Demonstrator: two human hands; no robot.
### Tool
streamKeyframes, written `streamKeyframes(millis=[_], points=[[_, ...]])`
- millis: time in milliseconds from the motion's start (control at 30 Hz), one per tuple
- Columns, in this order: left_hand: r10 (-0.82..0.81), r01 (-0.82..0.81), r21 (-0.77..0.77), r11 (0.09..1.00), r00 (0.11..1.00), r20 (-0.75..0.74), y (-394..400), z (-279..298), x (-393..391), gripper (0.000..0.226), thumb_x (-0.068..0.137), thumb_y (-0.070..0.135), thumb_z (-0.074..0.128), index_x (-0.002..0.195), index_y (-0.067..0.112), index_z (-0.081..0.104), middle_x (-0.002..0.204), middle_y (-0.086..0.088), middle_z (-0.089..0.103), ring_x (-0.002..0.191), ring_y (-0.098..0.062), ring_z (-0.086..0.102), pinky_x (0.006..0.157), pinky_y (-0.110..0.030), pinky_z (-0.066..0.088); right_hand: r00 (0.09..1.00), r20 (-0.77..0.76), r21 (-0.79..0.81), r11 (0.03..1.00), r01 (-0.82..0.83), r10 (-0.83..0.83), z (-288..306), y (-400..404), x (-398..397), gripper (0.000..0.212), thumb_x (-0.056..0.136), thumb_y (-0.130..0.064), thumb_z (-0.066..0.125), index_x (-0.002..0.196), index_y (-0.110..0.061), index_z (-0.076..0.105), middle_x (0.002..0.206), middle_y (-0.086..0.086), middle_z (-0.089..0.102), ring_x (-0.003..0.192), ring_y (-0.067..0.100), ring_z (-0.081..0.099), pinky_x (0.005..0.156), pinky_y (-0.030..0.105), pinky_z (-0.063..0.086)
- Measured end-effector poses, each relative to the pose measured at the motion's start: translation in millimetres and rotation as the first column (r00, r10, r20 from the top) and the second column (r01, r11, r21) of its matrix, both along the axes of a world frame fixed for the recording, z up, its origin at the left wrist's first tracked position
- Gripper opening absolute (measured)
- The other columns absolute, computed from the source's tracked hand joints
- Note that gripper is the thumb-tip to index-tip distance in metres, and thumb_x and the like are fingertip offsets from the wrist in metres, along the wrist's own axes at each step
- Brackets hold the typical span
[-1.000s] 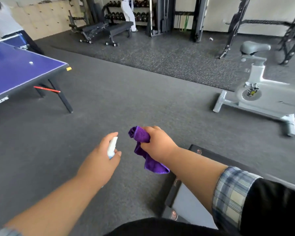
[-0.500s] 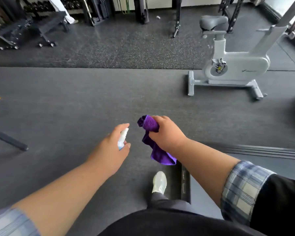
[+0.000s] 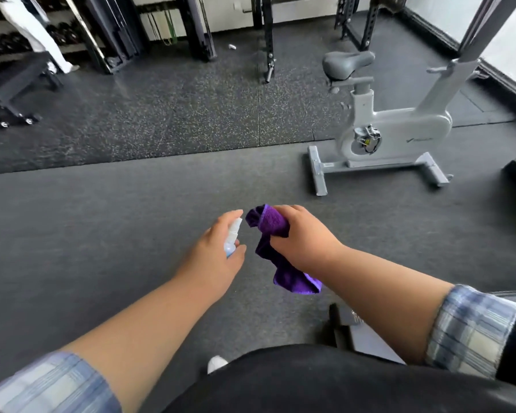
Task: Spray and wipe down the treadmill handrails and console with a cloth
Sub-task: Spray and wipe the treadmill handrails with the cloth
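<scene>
Purple cloth [image 3: 273, 226] — bunched inside right-hand fingers [image 3: 283, 210]

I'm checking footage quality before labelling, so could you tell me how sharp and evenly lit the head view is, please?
Head view: the left hand gripping the spray bottle and the right hand holding the purple cloth are sharp; wide-angle distortion tilts the exercise bike and rack uprights; the window at upper right is blown out; the corners are smeared; floor light is soft, with faint shadows.

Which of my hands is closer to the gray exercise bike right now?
Right. Your right hand, gripping the purple cloth, is on the side of the exercise bike, which stands ahead to the right. Your left hand, holding the spray bottle, sits farther left.
</scene>
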State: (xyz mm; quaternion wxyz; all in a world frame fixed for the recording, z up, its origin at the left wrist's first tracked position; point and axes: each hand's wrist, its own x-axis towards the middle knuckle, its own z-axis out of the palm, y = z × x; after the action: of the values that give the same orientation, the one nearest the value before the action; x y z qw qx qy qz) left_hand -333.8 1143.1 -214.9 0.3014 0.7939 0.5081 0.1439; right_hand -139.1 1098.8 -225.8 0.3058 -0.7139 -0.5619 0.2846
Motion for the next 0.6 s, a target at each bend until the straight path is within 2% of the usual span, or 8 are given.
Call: streamKeyframes(millis=[33, 100, 167, 233, 333, 433, 533, 600], points=[[-0.014, 0.014, -0.008, 1.000, 1.000, 0.023, 20.1, -4.0, 7.9, 0.057, 0.095, 0.031, 0.059, 0.137, 0.056, 0.031, 0.116, 0.017, 0.055, 0.082, 0.003, 0.055, 0.058, -0.030, 0.048, 1.000, -0.004, 0.006, 1.000, 0.023, -0.023, -0.2, 14.9, 4.3, 0.048, 0.079, -0.018, 0.063, 0.124, -0.031, 0.062, 0.114, -0.004, 0.057, 0.104, 0.014, 0.057, 0.087, 0.024, 0.040], [-0.057, 0.058, -0.009, 0.998, 0.997, 0.051, 65.0, -10.8, 24.9, 0.058, 0.094, 0.032, 0.060, 0.136, 0.058, 0.030, 0.121, 0.011, 0.061, 0.087, -0.015, 0.060, 0.067, -0.037, 0.052, 0.998, 0.000, 0.028, 0.997, 0.067, -0.067, -2.9, 47.1, 13.8, 0.046, 0.078, -0.019, 0.064, 0.122, -0.031, 0.063, 0.112, -0.003, 0.059, 0.105, 0.014, 0.057, 0.088, 0.024, 0.042], [-0.129, 0.130, -0.014, 0.991, 0.991, 0.036, 111.4, -15.1, 43.9, 0.056, 0.094, 0.033, 0.059, 0.136, 0.056, 0.031, 0.131, 0.011, 0.059, 0.093, -0.022, 0.059, 0.074, -0.036, 0.050, 0.992, -0.008, 0.036, 0.992, 0.123, -0.123, -7.2, 78.0, 25.2, 0.046, 0.077, -0.019, 0.064, 0.120, -0.033, 0.063, 0.111, -0.004, 0.059, 0.106, 0.013, 0.056, 0.090, 0.025, 0.043], [-0.205, 0.206, -0.018, 0.978, 0.978, 0.034, 156.9, -17.0, 62.8, 0.055, 0.094, 0.034, 0.058, 0.136, 0.056, 0.030, 0.132, 0.014, 0.057, 0.097, -0.022, 0.059, 0.075, -0.032, 0.047, 0.980, -0.002, 0.034, 0.980, 0.198, -0.198, -10.4, 109.3, 39.4, 0.046, 0.076, -0.020, 0.064, 0.119, -0.035, 0.063, 0.111, -0.005, 0.059, 0.106, 0.011, 0.056, 0.091, 0.025, 0.044], [-0.331, 0.332, -0.019, 0.943, 0.943, 0.047, 226.5, -16.6, 87.6, 0.056, 0.094, 0.034, 0.060, 0.135, 0.057, 0.031, 0.119, 0.016, 0.060, 0.095, -0.018, 0.059, 0.073, -0.029, 0.042, 0.946, 0.012, 0.018, 0.946, 0.324, -0.324, -10.8, 155.9, 60.6, 0.045, 0.076, -0.019, 0.065, 0.118, -0.035, 0.064, 0.110, -0.008, 0.058, 0.106, 0.012, 0.056, 0.089, 0.023, 0.042], [-0.410, 0.412, -0.058, 0.910, 0.911, 0.043, 287.5, -20.3, 114.7, 0.056, 0.093, 0.034, 0.060, 0.131, 0.061, 0.030, 0.109, 0.020, 0.061, 0.091, -0.015, 0.059, 0.070, -0.029, 0.044, 0.901, 0.006, 0.006, 0.901, 0.434, -0.434, -10.6, 195.9, 78.7, 0.045, 0.074, -0.022, 0.064, 0.116, -0.037, 0.064, 0.111, -0.008, 0.058, 0.106, 0.013, 0.056, 0.092, 0.028, 0.045], [-0.482, 0.482, -0.101, 0.871, 0.876, 0.021, 327.0, -27.4, 150.4, 0.058, 0.092, 0.034, 0.061, 0.129, 0.066, 0.028, 0.103, 0.020, 0.061, 0.085, -0.012, 0.060, 0.056, -0.027, 0.047, 0.852, -0.019, 0.015, 0.852, 0.524, -0.524, -13.7, 221.3, 100.5, 0.040, 0.071, -0.027, 0.061, 0.108, -0.041, 0.063, 0.105, -0.006, 0.061, 0.105, 0.014, 0.055, 0.092, 0.030, 0.046], [-0.540, 0.536, -0.109, 0.837, 0.842, -0.001, 343.1, -30.9, 178.6, 0.059, 0.092, 0.034, 0.061, 0.130, 0.065, 0.027, 0.102, 0.020, 0.063, 0.081, -0.011, 0.059, 0.054, -0.025, 0.044, 0.821, -0.022, 0.006, 0.821, 0.571, -0.571, -17.4, 230.3, 121.2, 0.038, 0.074, -0.023, 0.064, 0.109, -0.038, 0.064, 0.104, -0.006, 0.060, 0.106, 0.014, 0.054, 0.088, 0.027, 0.043]])
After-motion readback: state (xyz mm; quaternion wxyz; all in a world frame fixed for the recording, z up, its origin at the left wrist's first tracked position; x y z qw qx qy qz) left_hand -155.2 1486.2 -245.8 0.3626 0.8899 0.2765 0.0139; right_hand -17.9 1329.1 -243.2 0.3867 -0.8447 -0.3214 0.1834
